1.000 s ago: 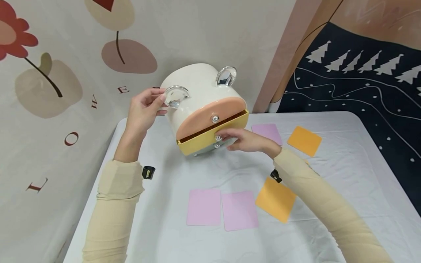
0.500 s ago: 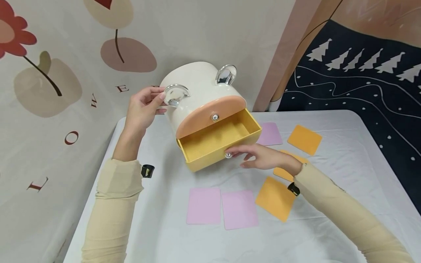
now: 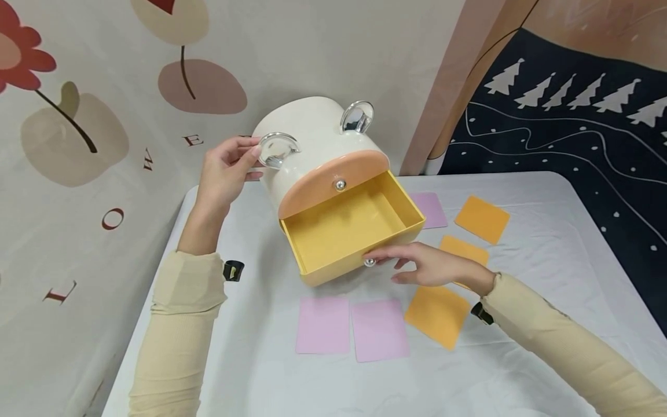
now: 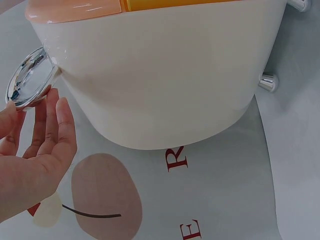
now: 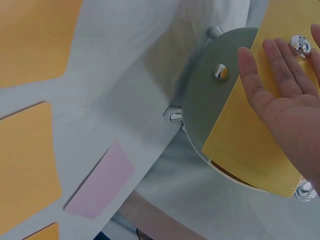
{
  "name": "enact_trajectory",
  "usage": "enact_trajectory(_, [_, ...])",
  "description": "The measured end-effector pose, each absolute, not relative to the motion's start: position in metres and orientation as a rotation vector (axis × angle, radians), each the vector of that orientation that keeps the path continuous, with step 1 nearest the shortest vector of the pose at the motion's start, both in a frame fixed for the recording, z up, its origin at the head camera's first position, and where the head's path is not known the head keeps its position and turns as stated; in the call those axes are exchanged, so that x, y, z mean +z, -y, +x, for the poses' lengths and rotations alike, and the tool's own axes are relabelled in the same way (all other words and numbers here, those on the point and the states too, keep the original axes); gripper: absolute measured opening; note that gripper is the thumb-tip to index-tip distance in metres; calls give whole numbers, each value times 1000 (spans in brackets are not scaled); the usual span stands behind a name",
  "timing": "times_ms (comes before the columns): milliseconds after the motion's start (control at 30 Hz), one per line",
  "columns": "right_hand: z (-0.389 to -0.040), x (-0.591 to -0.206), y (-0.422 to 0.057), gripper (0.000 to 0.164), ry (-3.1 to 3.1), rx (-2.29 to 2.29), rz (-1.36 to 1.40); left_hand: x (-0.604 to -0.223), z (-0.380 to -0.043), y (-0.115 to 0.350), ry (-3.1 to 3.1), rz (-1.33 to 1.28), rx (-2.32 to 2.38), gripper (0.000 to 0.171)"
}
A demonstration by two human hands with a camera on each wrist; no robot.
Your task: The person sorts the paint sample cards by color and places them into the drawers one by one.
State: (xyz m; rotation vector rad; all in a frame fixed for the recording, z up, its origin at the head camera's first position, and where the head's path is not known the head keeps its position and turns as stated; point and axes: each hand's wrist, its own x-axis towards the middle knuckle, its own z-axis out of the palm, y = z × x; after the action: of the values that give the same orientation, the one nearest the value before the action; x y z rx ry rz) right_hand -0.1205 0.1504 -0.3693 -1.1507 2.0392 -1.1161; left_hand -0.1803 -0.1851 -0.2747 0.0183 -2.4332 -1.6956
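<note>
A rounded white drawer box (image 3: 312, 124) stands at the back of the table, with silver ears on top, a peach front (image 3: 341, 179) and a silver knob. My left hand (image 3: 224, 174) pinches one silver ear (image 3: 278, 149) between thumb and fingers. The yellow drawer (image 3: 344, 226) is pulled far out, and nothing lies inside it. At its front, my right hand (image 3: 427, 263) holds the silver drawer knob (image 3: 369, 262) between its fingers, thumb apart below. The green bottom front (image 5: 212, 97) shows only in the right wrist view.
Two pink square cards (image 3: 323, 325) lie in front of the box. Several orange cards (image 3: 482, 219) lie to the right, some partly behind my right hand. Another pink card (image 3: 429, 209) is partly hidden by the drawer. A printed wall cloth (image 3: 198, 150) hangs close behind.
My right hand has drawn the yellow drawer from a narrow gap to far out, moving toward me and to the right. My left hand has stayed on the ear.
</note>
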Motion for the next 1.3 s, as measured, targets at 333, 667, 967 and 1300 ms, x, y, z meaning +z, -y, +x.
enact_trajectory(333, [-115,-368,-163,51,-2047,-1167,-1136,-275,-181,184,2427,29,-1704,26])
enact_trajectory(667, [-120,-357,-219,44,-2329,-1384,-1017,-275,-181,184,2422,12,-1704,27])
enact_trajectory(967, [-113,-365,-260,48,-2622,-1226,-651,-276,-180,184,2427,14,-1695,27])
enact_trajectory(1300, [-131,-388,-313,68,-2678,-1033,-231,-275,-180,184,2418,19,-1715,26])
